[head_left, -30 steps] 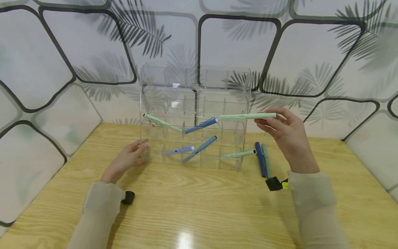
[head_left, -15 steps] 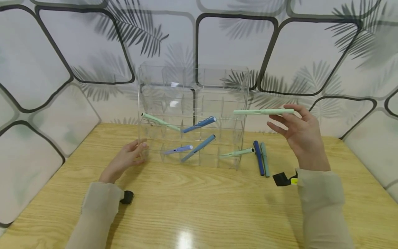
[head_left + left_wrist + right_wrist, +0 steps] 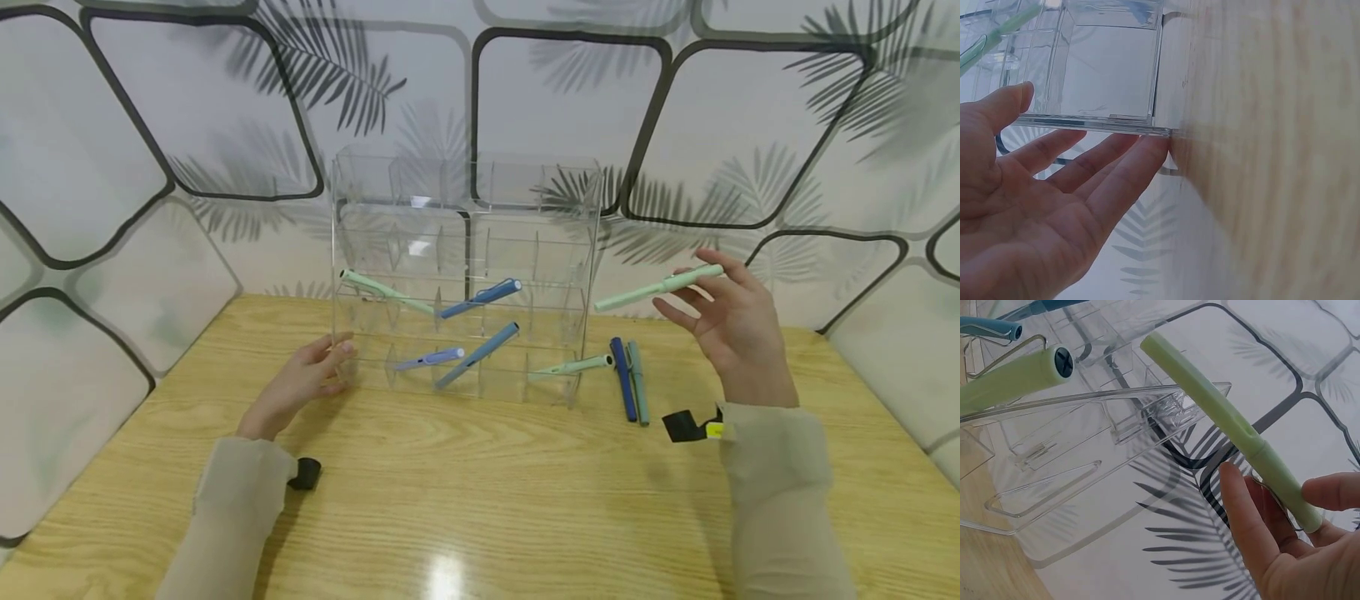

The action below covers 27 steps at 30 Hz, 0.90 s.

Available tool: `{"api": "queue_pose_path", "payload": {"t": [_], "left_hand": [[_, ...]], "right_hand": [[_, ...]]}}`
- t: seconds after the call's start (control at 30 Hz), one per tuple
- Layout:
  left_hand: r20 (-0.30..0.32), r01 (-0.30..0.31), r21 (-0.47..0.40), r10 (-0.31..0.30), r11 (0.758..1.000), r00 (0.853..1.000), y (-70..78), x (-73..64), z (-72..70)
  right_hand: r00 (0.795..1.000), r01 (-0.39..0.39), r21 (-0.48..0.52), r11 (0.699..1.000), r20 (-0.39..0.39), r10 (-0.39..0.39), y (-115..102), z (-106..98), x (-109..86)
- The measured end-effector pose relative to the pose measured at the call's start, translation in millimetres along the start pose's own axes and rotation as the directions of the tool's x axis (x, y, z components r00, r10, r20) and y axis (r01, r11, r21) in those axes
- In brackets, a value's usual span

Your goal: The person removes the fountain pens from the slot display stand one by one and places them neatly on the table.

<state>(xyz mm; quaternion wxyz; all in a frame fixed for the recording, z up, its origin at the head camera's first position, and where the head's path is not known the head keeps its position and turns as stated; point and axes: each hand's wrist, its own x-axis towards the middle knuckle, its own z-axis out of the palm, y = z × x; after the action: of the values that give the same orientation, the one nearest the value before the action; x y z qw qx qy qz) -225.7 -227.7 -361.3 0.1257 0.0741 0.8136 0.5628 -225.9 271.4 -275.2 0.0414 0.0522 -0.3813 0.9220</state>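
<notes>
My right hand (image 3: 738, 321) pinches a mint green pen (image 3: 660, 287) near its clip end, right of the clear acrylic rack (image 3: 408, 212). In the right wrist view the pen (image 3: 1210, 406) slants up and away, with the thumb on one side and fingers on the other. My left hand (image 3: 300, 383) holds the rack's lower left side; the left wrist view has the thumb and fingers (image 3: 1110, 169) on either side of its wall. Leaning in the rack are a light green pen (image 3: 386, 292), a blue pen (image 3: 480, 298), a periwinkle pen (image 3: 430, 359), a steel blue pen (image 3: 477, 356) and another light green pen (image 3: 572, 367).
Right of the rack, a dark blue pen (image 3: 623, 379) and a teal pen (image 3: 638, 383) lie side by side on the wooden table (image 3: 465, 492). A patterned wall (image 3: 570, 108) rises close behind the rack.
My right hand has moved right, taking the mint green pen away from the rack's front. The pen has gone from nearly level to tilted, its far end lower. My left hand stays put.
</notes>
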Motion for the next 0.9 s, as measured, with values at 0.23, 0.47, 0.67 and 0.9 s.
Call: {"api": "queue_pose_path", "payload": {"t": [0.23, 0.47, 0.67, 0.9], "left_hand": [[0.003, 0.001, -0.003, -0.001, 1.0, 1.0, 1.4, 0.9, -0.7], [0.0, -0.001, 0.005, 0.001, 1.0, 1.0, 0.5, 0.8, -0.3], [0.004, -0.009, 0.007, 0.009, 1.0, 1.0, -0.2, 0.6, -0.3], [0.004, -0.005, 0.004, 0.005, 1.0, 1.0, -0.6, 0.9, -0.6]], "right_hand": [[0.998, -0.064, -0.013, 0.998, -0.026, 0.063, -1.6, -9.7, 2.9], [0.994, -0.096, -0.057, 0.994, -0.063, 0.092, -1.2, -20.4, 4.7], [0.984, -0.156, -0.123, 0.98, -0.109, 0.143, 1.5, -29.8, 6.4], [0.974, -0.196, -0.203, 0.959, -0.156, 0.166, 3.5, -37.7, 9.7]]}}
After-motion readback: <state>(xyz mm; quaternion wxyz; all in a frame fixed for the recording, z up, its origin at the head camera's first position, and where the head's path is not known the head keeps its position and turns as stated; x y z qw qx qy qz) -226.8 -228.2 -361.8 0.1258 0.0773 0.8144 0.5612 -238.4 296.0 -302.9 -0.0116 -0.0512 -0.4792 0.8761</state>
